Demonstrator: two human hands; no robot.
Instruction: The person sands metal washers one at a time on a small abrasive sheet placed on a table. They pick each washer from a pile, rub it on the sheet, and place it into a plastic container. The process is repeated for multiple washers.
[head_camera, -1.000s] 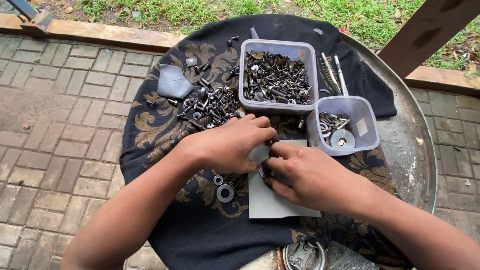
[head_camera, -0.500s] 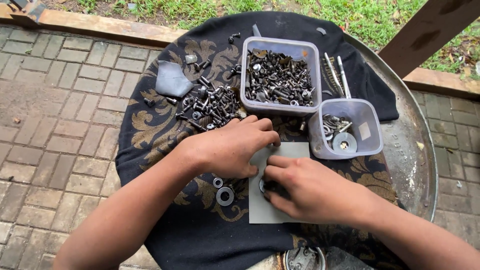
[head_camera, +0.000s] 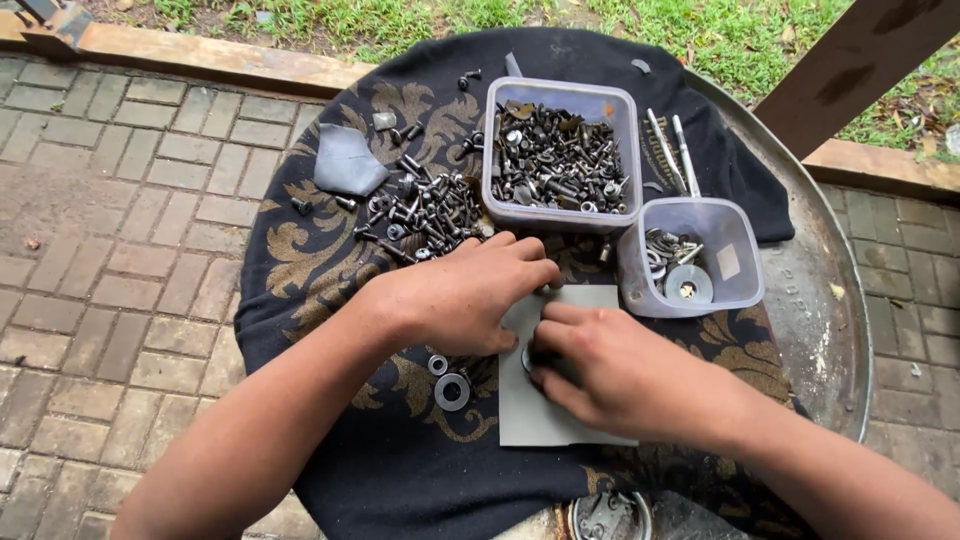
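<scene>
Two clear plastic tubs (head_camera: 560, 150) of dark bolts stand far; two steel washers (head_camera: 447, 383) lie left of one grey sheet (head_camera: 540, 405). Left hand (head_camera: 460, 295) presses flat there; right hand (head_camera: 620, 370) pinches a small dark part.

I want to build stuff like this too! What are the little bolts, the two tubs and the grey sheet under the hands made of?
Bolts: probably steel, dark and dull, some glinting.
Big tub and small tub: likely plastic, see-through and cloudy.
Grey sheet: flat, matte; perhaps sandpaper or rubber, hard to tell.
Left hand and right hand press on it.
</scene>
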